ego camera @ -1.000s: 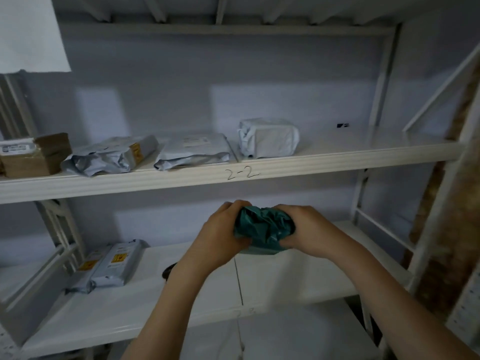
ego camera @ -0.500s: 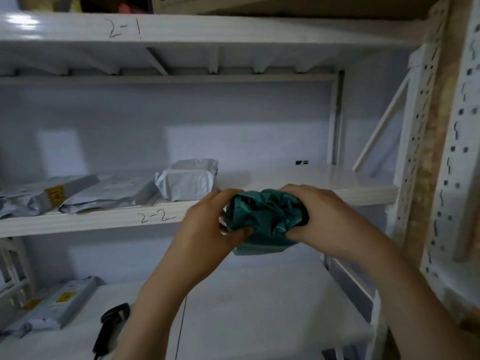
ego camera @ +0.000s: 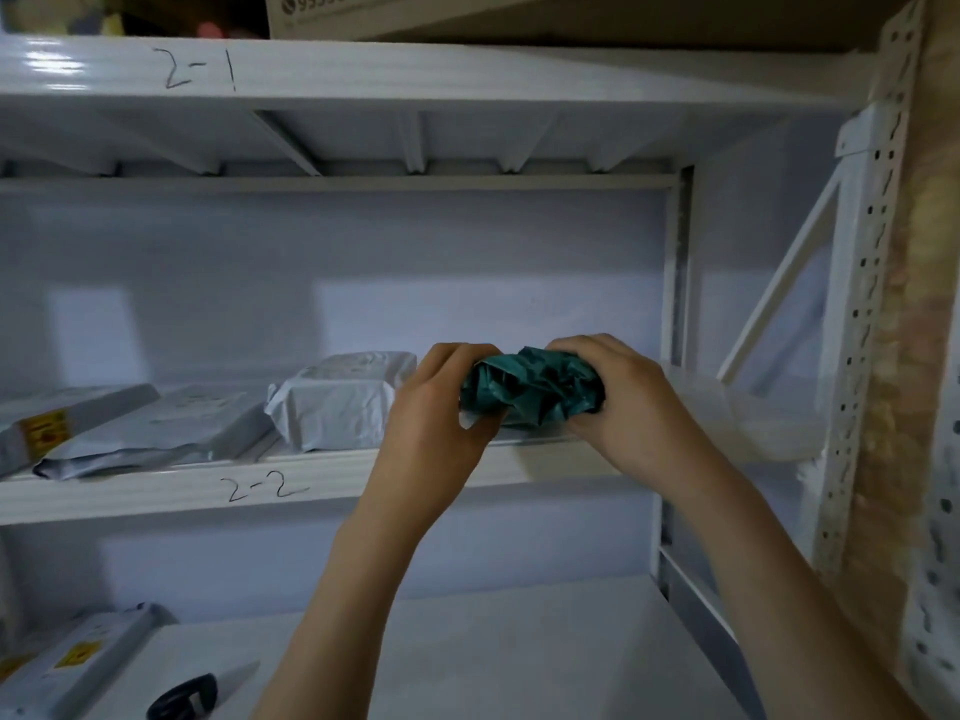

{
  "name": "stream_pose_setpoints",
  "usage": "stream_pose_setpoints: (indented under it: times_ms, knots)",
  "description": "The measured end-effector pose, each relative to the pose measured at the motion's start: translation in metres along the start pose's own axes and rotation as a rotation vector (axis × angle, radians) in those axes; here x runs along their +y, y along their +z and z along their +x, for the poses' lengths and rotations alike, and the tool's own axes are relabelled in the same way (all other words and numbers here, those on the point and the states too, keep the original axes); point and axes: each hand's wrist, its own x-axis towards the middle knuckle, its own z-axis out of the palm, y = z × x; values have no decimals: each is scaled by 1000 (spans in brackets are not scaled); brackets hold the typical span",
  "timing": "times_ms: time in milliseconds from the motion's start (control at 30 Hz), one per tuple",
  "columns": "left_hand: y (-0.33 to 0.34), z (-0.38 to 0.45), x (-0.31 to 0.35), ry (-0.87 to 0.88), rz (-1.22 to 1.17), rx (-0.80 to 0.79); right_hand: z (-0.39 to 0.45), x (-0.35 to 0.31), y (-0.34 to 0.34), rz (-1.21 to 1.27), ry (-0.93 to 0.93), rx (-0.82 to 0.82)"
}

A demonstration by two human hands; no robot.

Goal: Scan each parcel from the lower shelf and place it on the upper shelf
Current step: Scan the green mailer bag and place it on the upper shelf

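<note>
Both my hands grip a crumpled green parcel (ego camera: 530, 389), my left hand (ego camera: 441, 407) at its left end and my right hand (ego camera: 618, 397) at its right end. The parcel is at the front edge of the upper shelf (ego camera: 156, 493) marked 2-2, just right of a blocky grey parcel (ego camera: 337, 402); whether it rests on the shelf I cannot tell. Two flatter grey parcels (ego camera: 171, 433) lie further left on that shelf. On the lower shelf (ego camera: 519, 657) a grey parcel (ego camera: 72, 662) lies at the far left, with a dark scanner (ego camera: 182, 698) beside it.
A higher shelf marked 2-1 (ego camera: 415, 70) carries a cardboard box (ego camera: 415, 13). A white perforated upright (ego camera: 862, 304) and a diagonal brace (ego camera: 779, 278) close the rack on the right. The stretch of the 2-2 shelf right of my hands (ego camera: 737, 423) carries nothing.
My hands have lifted the green parcel from in front of the lower shelf up to the front edge of the 2-2 shelf. My view has tilted up and shifted right.
</note>
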Motion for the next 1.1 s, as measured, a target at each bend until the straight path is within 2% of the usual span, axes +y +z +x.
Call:
stream_pose_setpoints:
  times_ms: [400, 500, 667, 767, 1100]
  knots:
    - [59, 29, -87, -10, 37, -48, 51, 70, 79, -31, 24, 34]
    - [66, 26, -96, -32, 38, -80, 49, 78, 86, -40, 57, -38]
    - [73, 9, -100, -35, 90, -134, 39, 85, 81, -81, 91, -315]
    - [74, 2, -100, -53, 117, -128, 41, 83, 79, -78, 93, -417]
    - [72, 1, -97, -85, 133, -176, 37, 84, 79, 46, 163, -452]
